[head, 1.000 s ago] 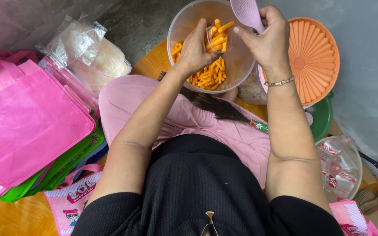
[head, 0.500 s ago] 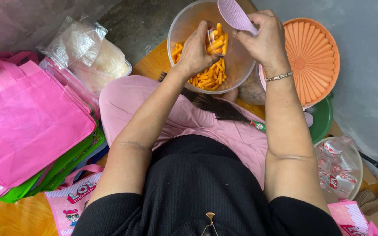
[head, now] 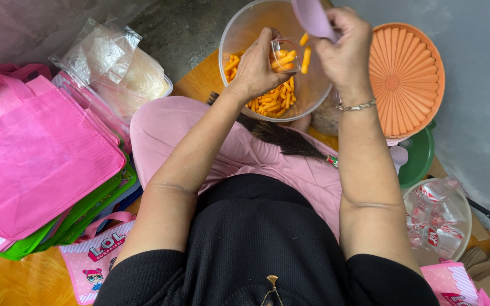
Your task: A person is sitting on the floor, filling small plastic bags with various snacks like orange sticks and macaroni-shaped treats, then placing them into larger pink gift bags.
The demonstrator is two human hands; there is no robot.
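Observation:
My left hand [head: 258, 67] holds a small clear plastic cup [head: 285, 54] filled with orange snack sticks over a big clear tub [head: 245, 31]. More orange sticks [head: 270, 102] lie in the bottom of that tub. My right hand [head: 344, 48] grips a lilac plastic scoop [head: 312, 17] tipped just above the cup. A couple of sticks [head: 306, 56] are falling beside the cup. A silver bracelet circles my right wrist.
An orange ribbed lid [head: 406, 76] leans at the right over a green lid [head: 421, 156]. A clear tub of wrapped sweets [head: 438, 218] sits lower right. Pink and green tote bags [head: 35, 164] pile at the left, clear plastic bags [head: 106, 56] behind them.
The scoop has risen and tipped over the cup, and the sticks have gone from the scoop into the cup. Both hands stay over the tub.

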